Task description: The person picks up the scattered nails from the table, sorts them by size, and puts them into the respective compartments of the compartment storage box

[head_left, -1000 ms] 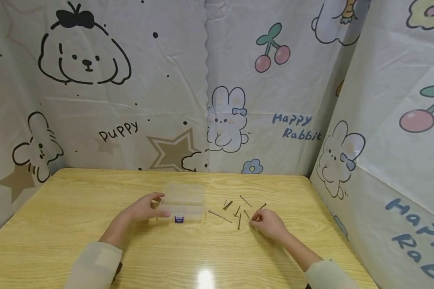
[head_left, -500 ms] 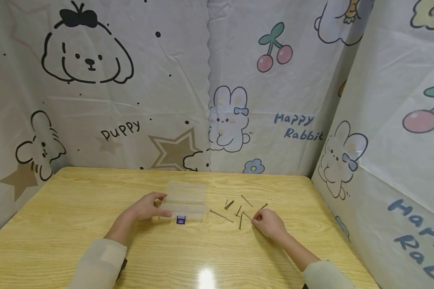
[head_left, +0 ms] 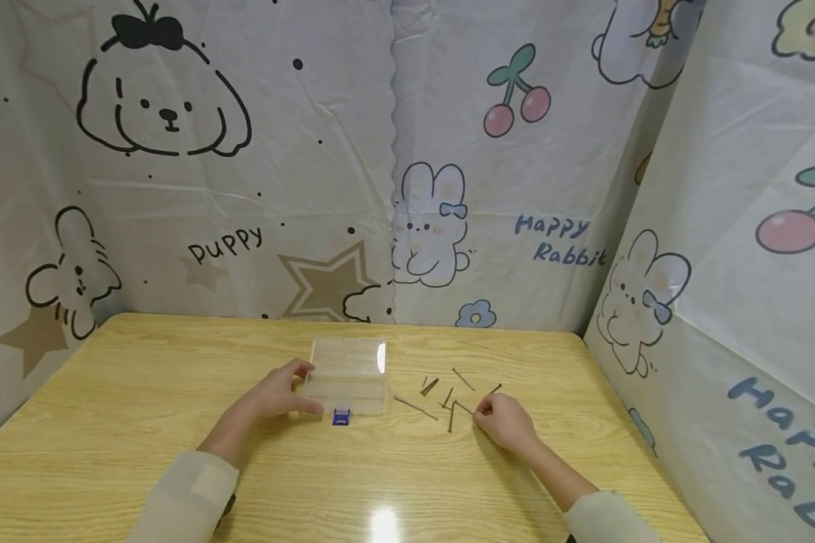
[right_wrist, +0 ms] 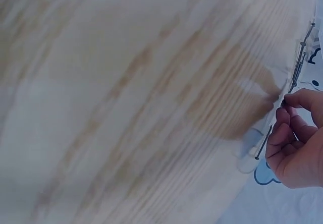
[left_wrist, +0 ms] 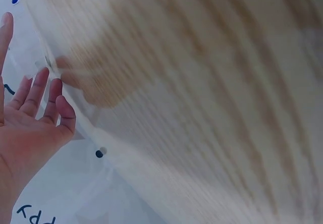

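- pinching a nail [head_left: 464, 408] by its near end, the right hand [head_left: 505, 424] would do best lifting it straight up — other nails [head_left: 451, 417] lie just left.
- fingers loose, the left hand [head_left: 277, 392] rests at the left side of the clear box [head_left: 348, 386]; light steadying should suffice.
- room for moving: near side of the table [head_left: 353, 483]; its right edge lies well apart.
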The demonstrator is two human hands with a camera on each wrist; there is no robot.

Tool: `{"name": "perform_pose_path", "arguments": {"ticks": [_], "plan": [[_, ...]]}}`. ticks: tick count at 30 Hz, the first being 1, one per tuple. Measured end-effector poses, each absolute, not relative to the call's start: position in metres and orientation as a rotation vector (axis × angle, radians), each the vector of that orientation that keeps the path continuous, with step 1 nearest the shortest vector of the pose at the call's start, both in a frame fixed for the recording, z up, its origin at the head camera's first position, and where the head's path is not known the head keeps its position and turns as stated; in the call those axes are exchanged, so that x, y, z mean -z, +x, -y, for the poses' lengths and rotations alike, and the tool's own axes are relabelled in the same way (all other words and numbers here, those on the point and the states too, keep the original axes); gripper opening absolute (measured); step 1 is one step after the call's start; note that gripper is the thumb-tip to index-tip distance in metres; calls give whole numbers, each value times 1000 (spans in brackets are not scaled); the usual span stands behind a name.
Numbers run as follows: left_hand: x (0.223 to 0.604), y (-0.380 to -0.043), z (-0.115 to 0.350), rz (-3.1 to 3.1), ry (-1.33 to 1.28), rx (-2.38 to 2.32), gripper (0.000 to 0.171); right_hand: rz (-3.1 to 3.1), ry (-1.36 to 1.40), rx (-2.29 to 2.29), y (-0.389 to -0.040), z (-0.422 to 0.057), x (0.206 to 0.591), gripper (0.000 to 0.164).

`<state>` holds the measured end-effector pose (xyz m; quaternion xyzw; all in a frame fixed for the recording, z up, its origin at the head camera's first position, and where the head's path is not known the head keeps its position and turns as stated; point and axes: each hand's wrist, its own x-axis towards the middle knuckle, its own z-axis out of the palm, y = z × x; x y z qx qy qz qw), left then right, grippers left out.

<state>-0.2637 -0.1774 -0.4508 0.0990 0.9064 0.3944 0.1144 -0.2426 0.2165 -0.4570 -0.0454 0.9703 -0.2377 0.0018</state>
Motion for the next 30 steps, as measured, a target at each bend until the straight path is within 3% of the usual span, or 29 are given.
{"name": "perform_pose_path", "arguments": {"ticks": [30], "plan": [[455,-264,179,-2642,277,-1210,80,-2969,-357,895,-259,-179,439,7]]}}
